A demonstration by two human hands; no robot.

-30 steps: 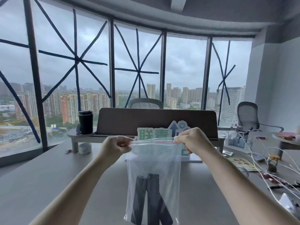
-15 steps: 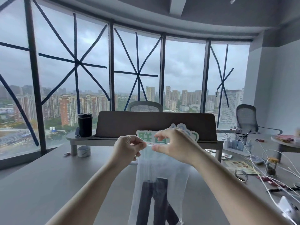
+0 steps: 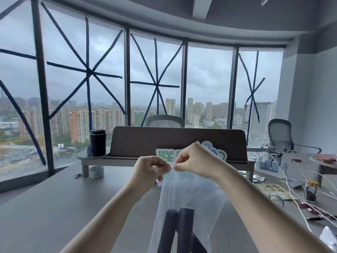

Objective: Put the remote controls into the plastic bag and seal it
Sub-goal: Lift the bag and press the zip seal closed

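A clear plastic bag [image 3: 198, 194] hangs in the air over the grey table [image 3: 54, 207]. Inside it stand dark remote controls [image 3: 179, 230], leaning together at the bottom; their lower ends run out of view. My left hand [image 3: 147, 170] and my right hand [image 3: 195, 159] pinch the bag's red-lined top strip, fingertips almost touching at the middle. Both hands are closed on the strip.
A brown monitor riser [image 3: 178, 141] with a black cup [image 3: 98, 142] stands behind the bag, with a green-lettered sign [image 3: 164, 154] against it. White cables [image 3: 299, 181], a small jar [image 3: 311, 189] and papers clutter the right side. A tape roll [image 3: 96, 172] lies left. Office chairs stand by the windows.
My hands, first wide apart at the bag's two top corners, have come together at the middle of the strip. The bag's top has gathered and narrowed.
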